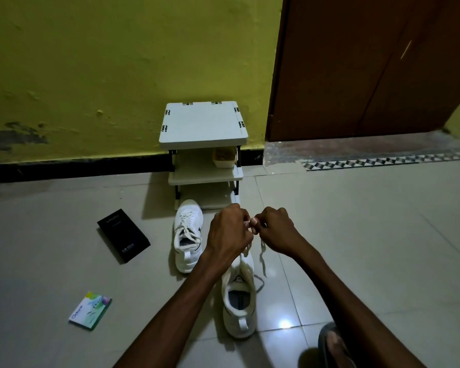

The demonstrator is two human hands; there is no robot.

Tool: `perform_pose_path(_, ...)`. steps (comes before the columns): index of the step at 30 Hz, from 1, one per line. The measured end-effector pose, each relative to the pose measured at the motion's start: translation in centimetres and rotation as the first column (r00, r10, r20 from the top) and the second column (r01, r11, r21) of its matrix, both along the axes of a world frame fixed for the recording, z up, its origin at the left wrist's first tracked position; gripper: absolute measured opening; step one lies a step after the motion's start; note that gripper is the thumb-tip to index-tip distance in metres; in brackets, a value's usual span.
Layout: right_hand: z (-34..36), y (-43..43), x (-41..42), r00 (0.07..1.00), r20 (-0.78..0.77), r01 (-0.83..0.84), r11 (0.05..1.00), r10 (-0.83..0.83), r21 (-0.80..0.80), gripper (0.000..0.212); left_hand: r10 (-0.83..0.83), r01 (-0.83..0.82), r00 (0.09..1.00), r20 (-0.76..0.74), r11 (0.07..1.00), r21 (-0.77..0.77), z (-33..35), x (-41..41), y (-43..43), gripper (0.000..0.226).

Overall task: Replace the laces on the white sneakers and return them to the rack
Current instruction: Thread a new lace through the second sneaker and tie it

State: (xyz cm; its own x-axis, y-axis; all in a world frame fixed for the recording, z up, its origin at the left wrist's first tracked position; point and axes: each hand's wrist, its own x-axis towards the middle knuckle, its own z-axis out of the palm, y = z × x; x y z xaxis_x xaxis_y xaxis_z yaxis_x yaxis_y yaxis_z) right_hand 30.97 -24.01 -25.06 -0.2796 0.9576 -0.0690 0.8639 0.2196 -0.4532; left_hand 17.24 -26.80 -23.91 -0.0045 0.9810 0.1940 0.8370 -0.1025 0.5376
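Two white sneakers stand on the tiled floor in front of a small white rack (203,126). The left sneaker (187,236) is laced, with loose ends lying across its opening. The near sneaker (239,298) points away from me, its front hidden under my hands. My left hand (229,232) and my right hand (275,229) are close together above its front, each pinching the white lace (262,257). Lace ends hang down to the right of the tongue.
A black phone box (123,235) lies on the floor to the left, and a small green-and-white packet (90,310) nearer me. A beige tub (225,156) sits on the rack's middle shelf. A brown door (369,67) is at the right; a sandalled foot (335,346) is at bottom right.
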Motion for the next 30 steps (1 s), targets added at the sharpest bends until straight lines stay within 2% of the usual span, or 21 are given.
perform_pose_path(2,-0.3,0.0,0.1,1.000,-0.021,0.016,1.000,-0.015,0.026,0.041,0.034,-0.033,0.999,-0.015,0.999,0.033,0.5,-0.6,0.2,0.009)
perform_pose_path(6,-2.1,-0.3,2.0,0.991,-0.051,0.127,0.992,-0.127,-0.003,0.035,0.176,-0.179,0.983,0.052,0.981,0.072,2.2,-3.3,1.5,0.004)
perform_pose_path(9,-4.6,-0.7,3.9,0.984,0.010,0.179,0.983,-0.179,-0.050,0.030,0.206,-0.211,0.977,0.058,0.972,0.103,2.9,-4.8,1.9,0.006)
perform_pose_path(18,-6.2,-0.3,5.1,0.979,0.093,0.179,0.984,-0.180,0.022,0.030,0.279,-0.289,0.956,0.085,0.948,0.132,2.2,-5.3,1.7,0.006)
perform_pose_path(25,-8.0,-0.8,6.5,0.965,0.150,0.218,0.976,-0.215,-0.010,0.032,0.363,-0.389,0.918,0.159,0.902,0.187,3.0,-6.1,2.4,0.011)
perform_pose_path(27,-8.3,-1.1,6.8,0.967,0.134,0.224,0.974,-0.216,-0.046,0.032,0.364,-0.393,0.916,0.168,0.898,0.197,2.8,-5.8,2.2,0.011)
perform_pose_path(30,-8.6,-1.2,7.2,0.962,0.002,0.272,0.955,-0.274,-0.122,0.028,0.357,-0.393,0.915,0.189,0.894,0.214,2.3,-5.7,2.2,0.010)
